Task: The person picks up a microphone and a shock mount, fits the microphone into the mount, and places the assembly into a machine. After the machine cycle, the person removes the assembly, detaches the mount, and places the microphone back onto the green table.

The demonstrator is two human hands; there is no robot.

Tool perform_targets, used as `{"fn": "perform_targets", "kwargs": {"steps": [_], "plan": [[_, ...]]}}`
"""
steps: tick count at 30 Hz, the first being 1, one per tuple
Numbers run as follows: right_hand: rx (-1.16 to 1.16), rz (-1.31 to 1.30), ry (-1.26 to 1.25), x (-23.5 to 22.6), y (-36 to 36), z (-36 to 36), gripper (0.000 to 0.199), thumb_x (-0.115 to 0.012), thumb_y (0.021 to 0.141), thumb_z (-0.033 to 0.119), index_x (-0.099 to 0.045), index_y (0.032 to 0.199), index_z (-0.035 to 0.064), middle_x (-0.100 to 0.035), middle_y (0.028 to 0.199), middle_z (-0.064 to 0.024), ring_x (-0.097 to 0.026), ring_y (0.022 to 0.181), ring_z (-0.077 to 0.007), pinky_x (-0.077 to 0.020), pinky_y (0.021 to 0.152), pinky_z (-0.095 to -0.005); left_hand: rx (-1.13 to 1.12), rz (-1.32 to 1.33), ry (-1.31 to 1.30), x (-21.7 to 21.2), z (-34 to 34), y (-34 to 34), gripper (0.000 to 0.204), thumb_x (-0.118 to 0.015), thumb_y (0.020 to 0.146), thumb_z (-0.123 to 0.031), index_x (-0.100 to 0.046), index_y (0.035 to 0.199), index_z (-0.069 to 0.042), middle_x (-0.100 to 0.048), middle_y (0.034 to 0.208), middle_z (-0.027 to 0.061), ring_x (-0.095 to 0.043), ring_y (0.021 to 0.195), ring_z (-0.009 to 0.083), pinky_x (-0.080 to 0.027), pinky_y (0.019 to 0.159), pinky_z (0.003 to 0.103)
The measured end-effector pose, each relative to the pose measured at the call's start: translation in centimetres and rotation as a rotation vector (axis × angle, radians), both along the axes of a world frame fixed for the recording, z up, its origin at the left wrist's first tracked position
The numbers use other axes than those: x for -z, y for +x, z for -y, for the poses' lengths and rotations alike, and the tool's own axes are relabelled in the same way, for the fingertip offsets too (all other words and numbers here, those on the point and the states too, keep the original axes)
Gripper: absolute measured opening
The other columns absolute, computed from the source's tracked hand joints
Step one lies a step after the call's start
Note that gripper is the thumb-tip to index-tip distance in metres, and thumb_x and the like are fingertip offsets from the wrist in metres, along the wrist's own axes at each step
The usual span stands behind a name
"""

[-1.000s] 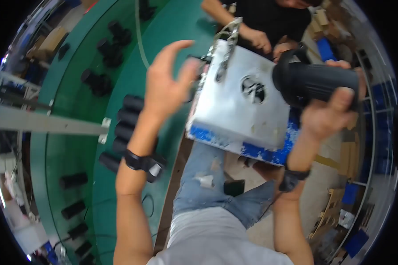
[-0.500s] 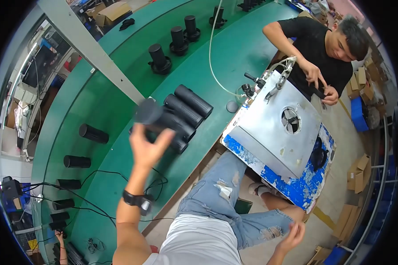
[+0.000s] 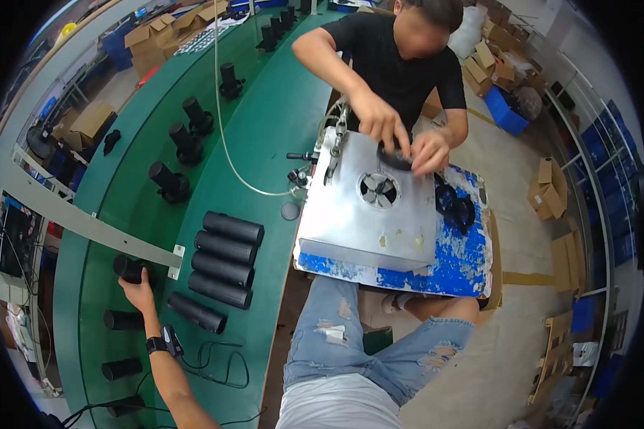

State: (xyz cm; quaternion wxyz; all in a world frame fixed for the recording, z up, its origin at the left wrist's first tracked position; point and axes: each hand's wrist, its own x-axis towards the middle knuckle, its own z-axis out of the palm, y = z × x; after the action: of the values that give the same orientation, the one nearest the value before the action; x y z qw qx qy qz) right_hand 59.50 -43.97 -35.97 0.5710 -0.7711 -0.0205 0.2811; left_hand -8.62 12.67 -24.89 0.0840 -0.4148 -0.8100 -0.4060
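Note:
My left hand reaches over the green belt at the left, its fingers around a black cylinder with a flat round end. A wristwatch with a dark strap is on that wrist. Several similar black cylinders lie side by side on the green tabletop to the right, among them a far one and a near one lying slightly apart. Further black cylinders rest on the belt nearer to me, such as one just below my hand. My right hand is out of view.
A metal post foot stands beside my left hand. Black cables coil near my forearm. A silver box with a fan sits on a worn blue board. Across it, a co-worker's hands handle a black ring-shaped part.
My left hand has moved left from the tabletop group to the belt. The cylinder it carried now lies with the group, and it grips another. My right hand has left view; the view has turned.

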Motion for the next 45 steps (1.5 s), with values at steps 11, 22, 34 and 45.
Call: {"fn": "perform_targets", "kwargs": {"steps": [11,22,34,45], "plan": [[-0.386,-0.023,-0.124,-1.9,5.3,-5.0,0.027,-0.063,0.086,0.021,-0.060,0.107,0.0033,-0.061,0.099,-0.0059,-0.057,0.090,-0.0167,-0.0458,0.075,-0.0331,-0.006,-0.001,0.058,-0.2,-0.2,-0.1,0.067,-0.070,0.082,-0.022,-0.037,0.132,0.007,-0.051,0.126,0.0259,-0.050,0.115,0.0396,-0.039,0.099,0.043],[-0.735,-0.069,-0.334,-9.2,8.2,-6.2,0.028,-0.066,0.086,0.019,-0.061,0.109,0.0023,-0.064,0.100,-0.0070,-0.058,0.091,-0.0174,-0.0474,0.078,-0.0336,0.143,-0.259,0.307,-12.1,1.2,8.2,0.055,-0.057,0.085,-0.009,-0.038,0.135,0.002,-0.037,0.141,0.0177,-0.035,0.131,0.0332,-0.027,0.109,0.045],[-1.150,-0.221,-0.606,-20.4,8.3,-5.4,0.030,-0.069,0.086,0.017,-0.062,0.111,0.0013,-0.066,0.100,-0.0081,-0.060,0.092,-0.0181,-0.0491,0.081,-0.0341,0.313,-0.231,0.400,-15.6,3.5,10.8,0.032,-0.054,0.086,-0.003,-0.052,0.117,0.003,-0.044,0.136,0.0150,-0.044,0.123,0.0281,-0.033,0.103,0.039],[-0.786,-0.272,0.792,-20.2,-7.1,-36.4,0.026,-0.059,0.087,0.027,-0.045,0.080,0.0075,-0.044,0.093,-0.0118,-0.043,0.096,-0.0237,-0.0368,0.088,-0.0350,0.123,-0.412,0.276,-16.6,4.6,3.8,0.030,-0.062,0.077,-0.008,-0.056,0.106,-0.004,-0.056,0.118,0.0152,-0.049,0.114,0.0332,-0.036,0.100,0.042]]}}
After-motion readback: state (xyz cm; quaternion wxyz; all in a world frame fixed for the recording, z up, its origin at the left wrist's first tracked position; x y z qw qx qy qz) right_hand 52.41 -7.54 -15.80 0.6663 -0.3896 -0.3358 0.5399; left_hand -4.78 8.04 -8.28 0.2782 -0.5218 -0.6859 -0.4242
